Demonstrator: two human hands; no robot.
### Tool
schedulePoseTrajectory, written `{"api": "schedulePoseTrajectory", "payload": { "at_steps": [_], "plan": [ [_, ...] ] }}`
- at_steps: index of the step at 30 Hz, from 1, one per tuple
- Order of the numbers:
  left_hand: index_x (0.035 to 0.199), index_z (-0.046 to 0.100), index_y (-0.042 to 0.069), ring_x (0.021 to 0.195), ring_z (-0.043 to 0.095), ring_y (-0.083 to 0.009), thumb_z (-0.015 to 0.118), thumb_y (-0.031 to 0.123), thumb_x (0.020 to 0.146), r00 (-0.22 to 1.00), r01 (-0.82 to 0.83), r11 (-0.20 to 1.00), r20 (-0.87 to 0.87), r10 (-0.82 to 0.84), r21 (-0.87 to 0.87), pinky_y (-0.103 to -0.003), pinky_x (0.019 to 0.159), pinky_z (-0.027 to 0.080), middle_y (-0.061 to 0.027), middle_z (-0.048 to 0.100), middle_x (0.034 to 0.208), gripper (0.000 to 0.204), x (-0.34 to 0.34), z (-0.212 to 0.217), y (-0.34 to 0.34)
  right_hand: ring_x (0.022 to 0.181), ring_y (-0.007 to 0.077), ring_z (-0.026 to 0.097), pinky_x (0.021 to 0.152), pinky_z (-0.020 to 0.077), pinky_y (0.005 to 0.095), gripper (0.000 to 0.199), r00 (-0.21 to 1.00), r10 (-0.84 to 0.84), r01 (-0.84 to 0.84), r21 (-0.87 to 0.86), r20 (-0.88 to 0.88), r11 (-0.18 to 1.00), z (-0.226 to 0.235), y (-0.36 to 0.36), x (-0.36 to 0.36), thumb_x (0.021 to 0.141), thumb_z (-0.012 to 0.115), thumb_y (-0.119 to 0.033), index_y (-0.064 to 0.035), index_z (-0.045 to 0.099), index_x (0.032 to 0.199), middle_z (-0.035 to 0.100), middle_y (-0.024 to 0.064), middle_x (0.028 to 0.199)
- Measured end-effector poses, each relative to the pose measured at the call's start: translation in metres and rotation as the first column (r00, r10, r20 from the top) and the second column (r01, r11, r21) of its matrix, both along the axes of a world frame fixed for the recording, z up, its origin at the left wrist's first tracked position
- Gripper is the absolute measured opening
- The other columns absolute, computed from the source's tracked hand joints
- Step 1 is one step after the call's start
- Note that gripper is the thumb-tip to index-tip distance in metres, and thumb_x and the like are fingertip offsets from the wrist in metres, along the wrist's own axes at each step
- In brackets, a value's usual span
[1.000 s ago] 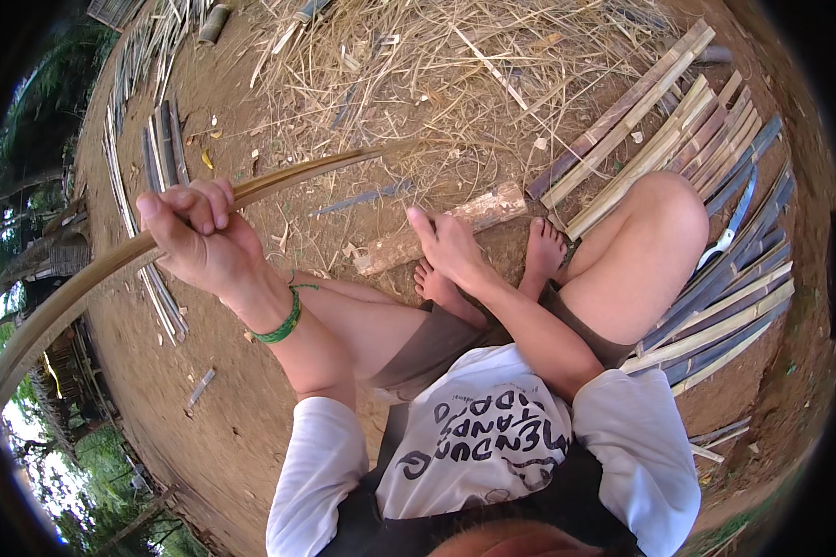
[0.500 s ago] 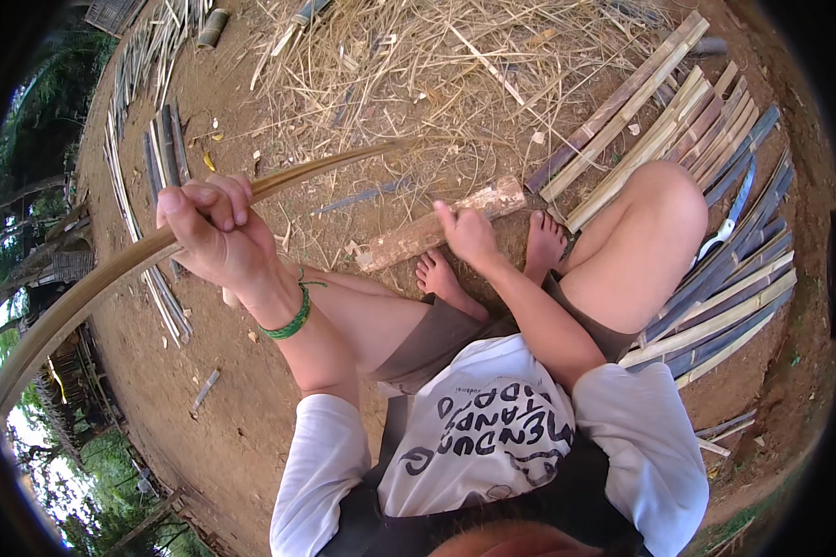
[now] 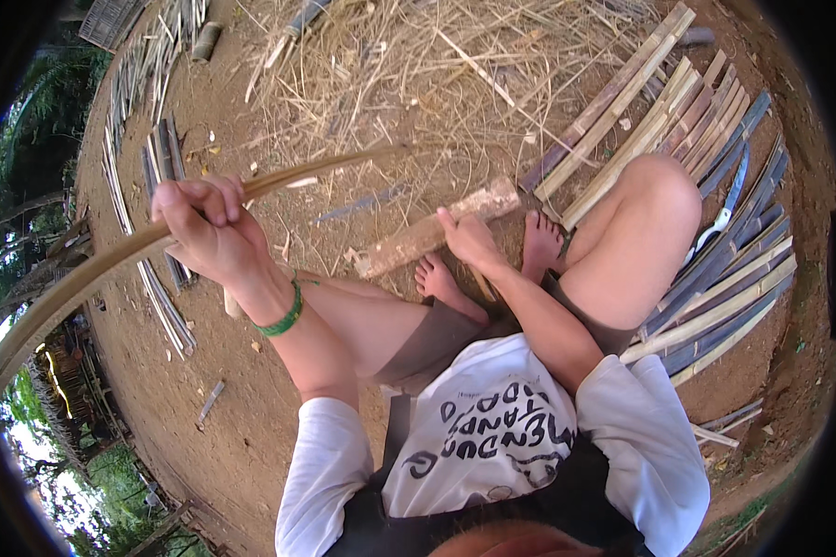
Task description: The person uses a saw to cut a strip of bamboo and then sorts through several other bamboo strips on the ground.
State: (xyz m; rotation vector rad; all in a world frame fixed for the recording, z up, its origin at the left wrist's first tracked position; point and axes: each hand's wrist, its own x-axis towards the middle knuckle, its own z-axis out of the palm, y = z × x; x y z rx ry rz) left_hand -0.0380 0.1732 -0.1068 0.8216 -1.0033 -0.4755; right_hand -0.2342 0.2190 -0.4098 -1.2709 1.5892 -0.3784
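My left hand (image 3: 206, 227) is raised on the left, its fingers wrapped round a long, pale bamboo strip (image 3: 74, 277). From the fist the strip runs toward the lower left rim and, the other way, thins out over the ground. My right hand (image 3: 471, 239) is closed, its thumb toward a rough, peeled log (image 3: 404, 243) in front of my feet. I cannot tell whether it touches the log. A tan wooden handle (image 3: 484, 284) sticks out below the right fist; whatever it belongs to is hidden.
Pale shavings (image 3: 381, 65) cover the ground ahead. Split bamboo slats (image 3: 613, 102) lie at the right, with a saw (image 3: 723, 218) with a white handle among dark strips (image 3: 762, 232). More slats (image 3: 164, 153) lie at the left. A short blade-like piece (image 3: 211, 399) rests on the dirt.
The tan handle below my right fist shows now and was not visible before. My left hand and the bamboo strip have shifted only slightly.
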Motion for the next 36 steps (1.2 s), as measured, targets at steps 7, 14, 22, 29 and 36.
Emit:
{"api": "schedulePoseTrajectory", "payload": {
  "at_steps": [7,14,22,29,36],
  "plan": [
    [0.073,0.053,0.008,0.05,0.034,-0.0087,0.062,0.032,0.1,0.992,-0.102,0.995,-0.078,0.103,0.018,-0.026,0.054,0.035,0.0034,0.034,0.053,0.037,0.003,0.011,-0.011,0.089,0.0516,0.065,0.081,0.0506,0.0528,0.073,0.997,-0.074,0.073,-0.053,-0.011,0.996,-0.032,-0.005,0.0,0.098,0.047,-0.055,0.014,0.067,0.083,0.062,0.0398,0.079],
    [0.085,0.058,0.004,0.056,0.04,-0.0117,0.056,0.042,0.102,0.934,-0.344,0.935,-0.067,0.35,0.089,-0.03,0.059,0.041,0.0001,0.041,0.061,0.041,0.013,0.012,-0.014,0.079,0.0446,0.068,0.073,0.0501,0.0489,0.067,0.979,0.014,0.01,-0.12,0.203,0.993,0.032,0.011,0.015,0.098,0.049,-0.054,0.0104,0.068,0.089,0.064,0.0314,0.076],
    [0.116,0.059,0.006,0.06,0.048,-0.016,0.047,0.065,0.096,0.987,-0.107,0.98,0.102,0.126,-0.17,-0.03,0.062,0.042,-0.003,0.05,0.068,0.064,0.022,0.033,-0.027,0.06,0.0358,0.063,0.059,0.0475,0.0459,0.061,0.916,0.149,-0.064,-0.231,0.372,0.971,0.1,0.014,0.028,0.098,0.053,-0.052,0.0053,0.065,0.079,0.057,0.0203,0.058],
    [0.096,0.067,0.015,0.046,0.033,-0.006,0.047,0.068,0.095,0.99,0.134,0.973,0.062,-0.124,-0.186,-0.02,0.046,0.022,0.0048,0.037,0.058,0.057,0.06,0.036,-0.019,0.057,0.0398,0.062,0.06,0.0496,0.0473,0.068,0.956,0.111,-0.025,-0.303,0.271,0.953,0.05,0.008,0.041,0.1,0.046,-0.055,0.0067,0.066,0.078,0.059,0.0234,0.06],
    [0.091,0.063,0.014,0.044,0.029,-0.0049,0.045,0.073,0.092,0.944,0.305,0.939,0.18,-0.276,-0.16,-0.02,0.045,0.02,0.006,0.033,0.057,0.062,0.046,0.035,-0.02,0.068,0.043,0.065,0.066,0.0499,0.0484,0.07,0.991,0.051,-0.032,-0.152,0.122,0.988,0.008,0.0,0.013,0.099,0.048,-0.056,0.0098,0.064,0.079,0.062,0.0278,0.066]
  ]
}}
